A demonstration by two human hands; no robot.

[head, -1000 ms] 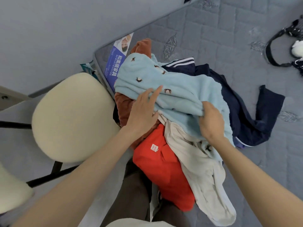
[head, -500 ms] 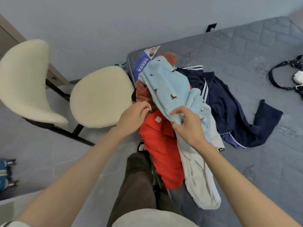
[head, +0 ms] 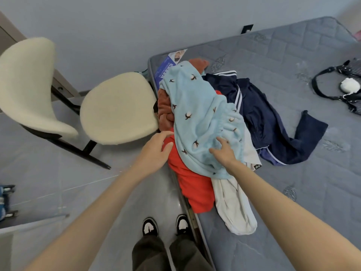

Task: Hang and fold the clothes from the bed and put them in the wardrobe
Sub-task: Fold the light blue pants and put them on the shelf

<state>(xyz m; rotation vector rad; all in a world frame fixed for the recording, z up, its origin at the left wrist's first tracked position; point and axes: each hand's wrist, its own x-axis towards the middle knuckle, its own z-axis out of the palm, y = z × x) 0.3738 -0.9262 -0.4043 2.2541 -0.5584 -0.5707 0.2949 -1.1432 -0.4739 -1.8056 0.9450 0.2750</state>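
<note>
Clothes lie heaped at the near-left corner of a grey quilted mattress (head: 293,192), none of them hung or folded. On top of the heap is a light blue fleece garment (head: 197,114) dotted with small dark motifs, draped from the far end of the pile toward the near side. The right hand (head: 224,153) rests on the near part of this fleece with its fingers spread and fairly straight, gripping nothing. The left hand (head: 156,151) is just left of the fleece's edge, fingers loosely extended and apart, its fingertips and thumb touching a red garment (head: 192,184) that lies under the fleece and hangs over the mattress edge. It pinches nothing.

A rust-brown garment (head: 165,106) shows on the left side of the pile and again at its far end. A cream garment (head: 234,208) trails from under the fleece toward the near side, beside the red one. To the right, a navy track jacket (head: 263,118) with white stripes sprawls across the mattress, one sleeve thrown out to the right.

A blue printed label (head: 166,67) sits on the mattress corner beyond the pile. Far right on the mattress, well apart from the clothes, lies a black strapped bag (head: 341,89) with a white pompom. Left of the bed stands a cream upholstered chair (head: 117,108) on a black frame. Black-and-white shoes (head: 150,226) stand on the grey tiled floor by the mattress edge.
</note>
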